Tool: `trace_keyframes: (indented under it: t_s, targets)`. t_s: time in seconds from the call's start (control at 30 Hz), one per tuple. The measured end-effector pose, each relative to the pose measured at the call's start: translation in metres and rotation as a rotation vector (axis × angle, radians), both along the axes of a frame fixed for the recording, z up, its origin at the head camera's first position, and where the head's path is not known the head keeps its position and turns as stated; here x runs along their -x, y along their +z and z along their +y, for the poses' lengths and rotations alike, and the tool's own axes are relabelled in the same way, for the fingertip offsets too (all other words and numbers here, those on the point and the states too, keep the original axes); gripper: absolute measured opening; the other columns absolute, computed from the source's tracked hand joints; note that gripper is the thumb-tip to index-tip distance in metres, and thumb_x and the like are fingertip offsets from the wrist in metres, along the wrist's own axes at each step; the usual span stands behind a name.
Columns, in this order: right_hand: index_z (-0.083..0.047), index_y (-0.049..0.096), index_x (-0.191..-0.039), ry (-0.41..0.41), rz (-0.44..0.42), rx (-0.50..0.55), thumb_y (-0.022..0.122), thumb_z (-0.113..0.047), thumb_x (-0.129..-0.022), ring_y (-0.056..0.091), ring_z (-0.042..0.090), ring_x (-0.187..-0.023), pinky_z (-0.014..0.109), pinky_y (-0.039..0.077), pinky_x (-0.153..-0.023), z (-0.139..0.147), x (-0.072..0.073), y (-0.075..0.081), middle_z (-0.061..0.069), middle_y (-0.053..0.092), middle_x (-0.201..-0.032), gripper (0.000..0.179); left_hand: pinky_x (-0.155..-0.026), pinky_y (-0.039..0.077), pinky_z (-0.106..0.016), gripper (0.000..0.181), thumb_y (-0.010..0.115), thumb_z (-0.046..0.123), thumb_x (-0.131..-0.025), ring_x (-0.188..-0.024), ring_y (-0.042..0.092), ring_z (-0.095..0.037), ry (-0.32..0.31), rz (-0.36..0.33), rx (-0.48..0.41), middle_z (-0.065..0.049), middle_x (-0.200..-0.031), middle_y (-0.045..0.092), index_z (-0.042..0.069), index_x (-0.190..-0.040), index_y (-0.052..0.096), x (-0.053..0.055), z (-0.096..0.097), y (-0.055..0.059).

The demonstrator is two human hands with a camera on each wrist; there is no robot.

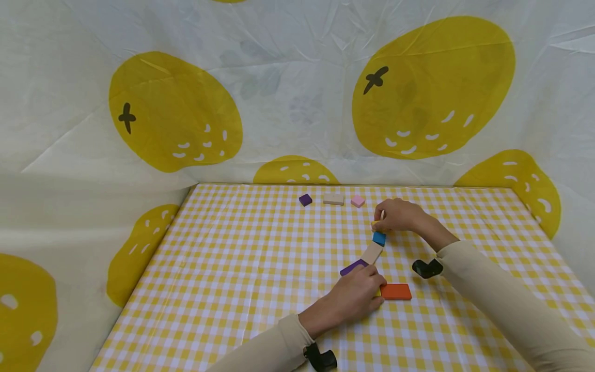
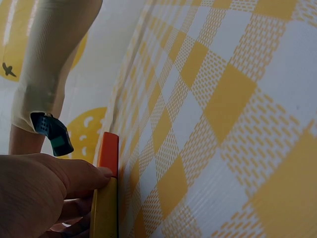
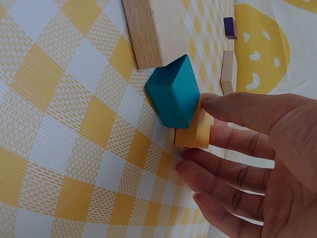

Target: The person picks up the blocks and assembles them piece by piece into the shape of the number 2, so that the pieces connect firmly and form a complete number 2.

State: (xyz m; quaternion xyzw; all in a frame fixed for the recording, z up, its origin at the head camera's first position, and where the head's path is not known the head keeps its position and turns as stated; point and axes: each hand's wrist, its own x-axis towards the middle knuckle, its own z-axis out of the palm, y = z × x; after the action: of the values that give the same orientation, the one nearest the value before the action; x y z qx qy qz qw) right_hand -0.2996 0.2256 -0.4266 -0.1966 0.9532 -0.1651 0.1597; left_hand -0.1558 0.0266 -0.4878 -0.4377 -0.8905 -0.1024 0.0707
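My right hand (image 1: 398, 214) pinches a yellow block (image 3: 191, 138), blue block (image 1: 379, 239) at 6 o'clock; my left hand (image 1: 357, 294) pinches a yellow bar (image 2: 104, 210), orange bar (image 1: 396, 292) at 3. Likely aligning; next calls for gentle release.

And here, dressed in long beige sleeves (image 1: 506, 310), faintly ribbed up close, finishing in snug cuffs (image 1: 299, 330)! Also sporting a black, elbow-bent, blunt-ended device (image 1: 422, 269) at each wrist, bare from there on!

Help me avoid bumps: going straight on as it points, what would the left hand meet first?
Likely the orange, rectangular, seemingly wooden block, just ahead of the left hand; contact is unclear.
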Motion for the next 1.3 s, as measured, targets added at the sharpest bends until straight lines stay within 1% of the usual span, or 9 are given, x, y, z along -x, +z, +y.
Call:
trace_keyframes:
  t_s: [0.3,0.7,1.0,1.13,1.3]
  targets:
    - [-0.013,0.072,-0.096,0.01,0.028,-0.006,0.073,-0.035,-0.092,0.061,0.018,-0.072,0.035,0.048,-0.06,0.001,0.002,-0.006,0.007,0.069,-0.094,0.022,-0.091,0.044,-0.016,0.023,0.073,0.035,-0.094,-0.097,0.059,-0.003,-0.002,-0.006,-0.004,0.007,-0.105,0.065,0.018,-0.11,0.074,0.0,0.0,0.001]
    - [-0.014,0.072,-0.096,0.012,0.038,-0.011,0.073,-0.037,-0.092,0.062,0.019,-0.075,0.036,0.05,-0.062,0.001,0.001,-0.005,0.007,0.07,-0.096,0.023,-0.093,0.044,-0.017,0.023,0.073,0.035,-0.094,-0.098,0.059,-0.004,-0.004,-0.012,-0.001,0.007,-0.105,0.065,0.018,-0.11,0.074,0.0,0.0,0.001]
    - [-0.014,0.073,-0.097,0.026,0.036,-0.025,0.073,-0.037,-0.092,0.064,0.019,-0.077,0.037,0.051,-0.062,0.0,0.002,-0.004,0.008,0.071,-0.098,0.023,-0.091,0.043,-0.016,0.023,0.073,0.035,-0.094,-0.097,0.059,-0.003,-0.001,-0.018,0.0,0.008,-0.105,0.065,0.018,-0.11,0.074,0.0,0.0,0.001]
    - [-0.014,0.073,-0.097,0.037,0.036,-0.037,0.072,-0.038,-0.093,0.064,0.019,-0.077,0.037,0.052,-0.062,0.0,0.004,-0.002,0.008,0.071,-0.097,0.025,-0.091,0.043,-0.015,0.024,0.073,0.035,-0.094,-0.097,0.058,-0.003,0.002,-0.026,0.0,0.008,-0.105,0.064,0.019,-0.11,0.074,0.0,0.0,0.001]
    - [-0.013,0.074,-0.097,0.015,0.067,-0.035,0.069,-0.042,-0.095,0.061,0.018,-0.073,0.035,0.049,-0.06,-0.001,0.013,0.002,0.004,0.07,-0.092,0.029,-0.091,0.043,-0.015,0.025,0.073,0.036,-0.094,-0.097,0.057,-0.003,0.001,-0.038,0.005,0.009,-0.107,0.064,0.019,-0.112,0.074,0.0,-0.001,0.002]
